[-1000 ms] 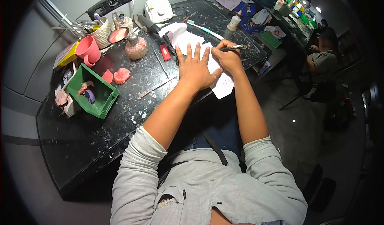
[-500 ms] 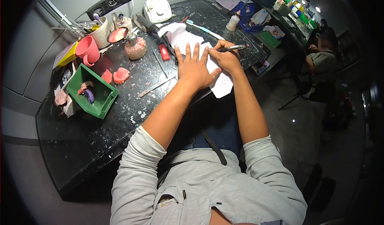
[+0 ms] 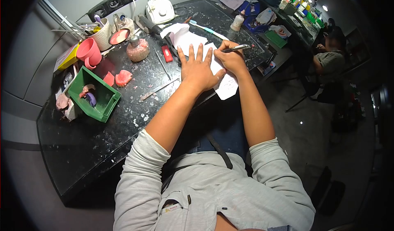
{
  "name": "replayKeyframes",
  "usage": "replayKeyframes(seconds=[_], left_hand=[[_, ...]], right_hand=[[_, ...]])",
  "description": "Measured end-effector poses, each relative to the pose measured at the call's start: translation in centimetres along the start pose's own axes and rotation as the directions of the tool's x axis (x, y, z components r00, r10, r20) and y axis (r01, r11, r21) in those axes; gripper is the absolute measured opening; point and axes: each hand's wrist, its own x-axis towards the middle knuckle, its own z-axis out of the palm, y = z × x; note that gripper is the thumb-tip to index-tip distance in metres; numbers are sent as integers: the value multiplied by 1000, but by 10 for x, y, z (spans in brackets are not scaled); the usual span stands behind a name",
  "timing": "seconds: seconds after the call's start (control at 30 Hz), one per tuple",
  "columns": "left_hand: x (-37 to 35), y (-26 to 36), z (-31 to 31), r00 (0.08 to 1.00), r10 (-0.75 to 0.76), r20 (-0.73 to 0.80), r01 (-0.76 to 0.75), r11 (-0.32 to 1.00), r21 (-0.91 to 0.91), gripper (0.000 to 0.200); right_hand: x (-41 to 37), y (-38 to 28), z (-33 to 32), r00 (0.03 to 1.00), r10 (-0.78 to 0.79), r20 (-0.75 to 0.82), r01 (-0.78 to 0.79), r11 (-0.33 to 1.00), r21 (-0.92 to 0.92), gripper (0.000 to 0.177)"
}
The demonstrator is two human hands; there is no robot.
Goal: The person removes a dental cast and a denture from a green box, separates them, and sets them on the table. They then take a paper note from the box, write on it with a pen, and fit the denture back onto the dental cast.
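My left hand (image 3: pixel 199 71) lies flat with its fingers spread, pressing on a white paper (image 3: pixel 227 87) at the desk's front edge. Just right of it, my right hand (image 3: pixel 231 58) is closed round a dark pen (image 3: pixel 238 48) over the same paper. Faint writing shows on the paper's lower part; the pen's tip is hidden by my fingers. Behind my left hand's fingertips lies a crumpled white sheet (image 3: pixel 186 37). A red object (image 3: pixel 167 53) sits left of those fingertips, and a toothbrush (image 3: pixel 209 29) lies beyond the sheet.
On the black desk (image 3: pixel 94 149) stand a green bin (image 3: pixel 100 95), a pink cup (image 3: pixel 89 52), a jar (image 3: pixel 138 50), a white device (image 3: pixel 160 10) and a small bottle (image 3: pixel 237 22). Metal tools lie left of my left hand. Another person (image 3: pixel 330 60) sits at the far right.
The whole view has shifted very slightly. Both hands keep nearly the same place on the paper, and the pen is still in my right hand.
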Motion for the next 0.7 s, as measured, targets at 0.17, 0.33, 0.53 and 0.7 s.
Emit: replayKeyframes(seconds=[0.17,0.33,0.53,0.7], left_hand=[[0,0,1,1000,-1,-11,0,1000,-3,91],[0,-1,2,1000,2,-19,-2,1000,-2,91],[0,0,1,1000,-6,-2,6,1000,-14,91],[1,-1,1,1000,-1,-3,1,1000,4,92]], right_hand=[[0,-3,-1,999,-38,-25,36,996,-77,16],[5,7,-3,997,-83,8,83,987,-141,17],[13,22,-1,986,-127,-107,121,991,-60,18],[10,16,-7,988,-151,-12,146,972,-183,19]])
